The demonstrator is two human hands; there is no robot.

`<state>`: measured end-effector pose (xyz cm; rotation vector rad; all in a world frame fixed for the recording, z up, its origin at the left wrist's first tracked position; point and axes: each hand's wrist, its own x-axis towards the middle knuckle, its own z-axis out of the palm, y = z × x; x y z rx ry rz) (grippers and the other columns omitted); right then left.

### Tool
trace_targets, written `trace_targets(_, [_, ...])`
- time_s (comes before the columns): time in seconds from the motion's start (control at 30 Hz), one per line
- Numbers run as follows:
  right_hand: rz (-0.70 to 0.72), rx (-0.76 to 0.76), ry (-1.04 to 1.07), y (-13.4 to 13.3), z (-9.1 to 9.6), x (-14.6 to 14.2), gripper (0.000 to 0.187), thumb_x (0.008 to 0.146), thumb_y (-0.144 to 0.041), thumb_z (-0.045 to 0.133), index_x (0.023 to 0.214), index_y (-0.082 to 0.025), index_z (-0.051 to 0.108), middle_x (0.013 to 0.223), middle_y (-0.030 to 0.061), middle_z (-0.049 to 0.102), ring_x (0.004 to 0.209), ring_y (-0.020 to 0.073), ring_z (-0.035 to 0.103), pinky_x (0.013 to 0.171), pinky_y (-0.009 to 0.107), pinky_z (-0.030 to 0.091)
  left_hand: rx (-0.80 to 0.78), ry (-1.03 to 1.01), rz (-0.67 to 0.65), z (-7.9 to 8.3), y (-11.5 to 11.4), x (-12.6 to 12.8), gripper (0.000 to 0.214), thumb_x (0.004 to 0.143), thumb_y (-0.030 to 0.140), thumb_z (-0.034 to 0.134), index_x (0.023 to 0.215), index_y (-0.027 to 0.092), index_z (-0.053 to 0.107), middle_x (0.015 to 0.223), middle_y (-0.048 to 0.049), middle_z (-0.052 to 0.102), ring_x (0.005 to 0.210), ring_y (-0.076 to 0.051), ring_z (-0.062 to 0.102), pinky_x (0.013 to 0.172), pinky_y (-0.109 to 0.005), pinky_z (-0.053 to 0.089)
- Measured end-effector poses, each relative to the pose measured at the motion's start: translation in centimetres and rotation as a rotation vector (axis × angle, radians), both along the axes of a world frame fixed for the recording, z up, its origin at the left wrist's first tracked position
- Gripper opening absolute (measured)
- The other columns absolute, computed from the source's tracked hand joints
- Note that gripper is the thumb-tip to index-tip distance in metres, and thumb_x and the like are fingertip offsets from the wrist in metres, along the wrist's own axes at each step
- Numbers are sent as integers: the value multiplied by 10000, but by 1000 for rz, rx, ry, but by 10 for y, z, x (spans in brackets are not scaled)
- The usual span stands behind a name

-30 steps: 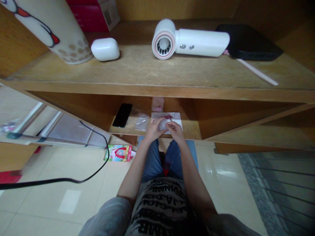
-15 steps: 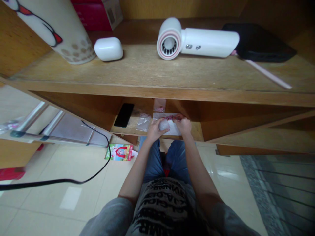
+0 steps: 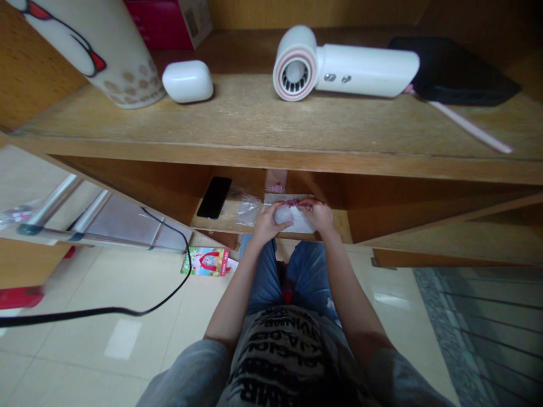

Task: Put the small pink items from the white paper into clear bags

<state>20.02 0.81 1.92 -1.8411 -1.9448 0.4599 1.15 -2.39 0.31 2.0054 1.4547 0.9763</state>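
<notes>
On the lower shelf, my left hand (image 3: 265, 224) curls round a whitish, translucent round thing (image 3: 282, 213), thumb in front and fingers behind. Small pink beads (image 3: 292, 202) lie at its far side, seemingly in a row; whether they are strung is too small to tell. My right hand (image 3: 320, 215) is closed in a pinch at the right end of these beads, its fingertips partly hidden. Beneath both hands is a white sheet of paper (image 3: 304, 225). A clear plastic bag (image 3: 248, 210) lies left of my left hand.
A black phone (image 3: 214, 198) and a pale packet with pink bits (image 3: 275, 182) share the lower shelf. Above are a white handheld fan (image 3: 356, 70), a white earbud case (image 3: 188, 82), a milk-tea cup (image 3: 123, 68) and a black box-like object (image 3: 462, 70). A black cable (image 3: 110, 311) hangs left.
My right hand has shifted slightly, its fingers now closer together at the beads. My left hand stays round the translucent thing. The view has moved a little.
</notes>
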Motion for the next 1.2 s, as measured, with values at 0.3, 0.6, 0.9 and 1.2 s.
trace_targets(0.3, [17, -68, -41, -2, 4, -1, 230, 821, -377, 509, 934, -268, 678, 799, 12, 699, 743, 164, 628, 648, 237, 428, -51, 2, -11, 1, 1, -1, 700, 643, 437, 738, 1242, 218, 449, 1209, -56, 590, 1099, -225, 536, 939, -350, 420])
trace_targets(0.6, [47, -54, 206, -9, -4, -6, 279, 814, -407, 485, 897, -216, 671, 605, -6, 590, 551, 133, 526, 537, 229, 348, -70, -26, -12, 3, 1, -1, 744, 637, 456, 736, 1272, 211, 435, 1167, -64, 614, 1097, -227, 535, 920, -347, 428])
trace_targets(0.9, [126, -60, 369, -10, -14, -15, 292, 782, -388, 502, 898, -184, 675, 602, -10, 537, 543, 122, 471, 521, 233, 326, -67, -62, -26, 3, 2, -2, 747, 642, 439, 737, 1279, 210, 421, 1142, -52, 629, 1095, -223, 537, 930, -348, 425])
trace_targets(1.2, [-64, -82, 130, -15, -2, 1, 255, 796, -377, 508, 943, -246, 671, 655, -5, 604, 593, 138, 533, 530, 230, 324, -65, -64, -5, -2, 2, 0, 720, 630, 443, 743, 1241, 208, 444, 1148, -65, 624, 1057, -221, 566, 912, -348, 436])
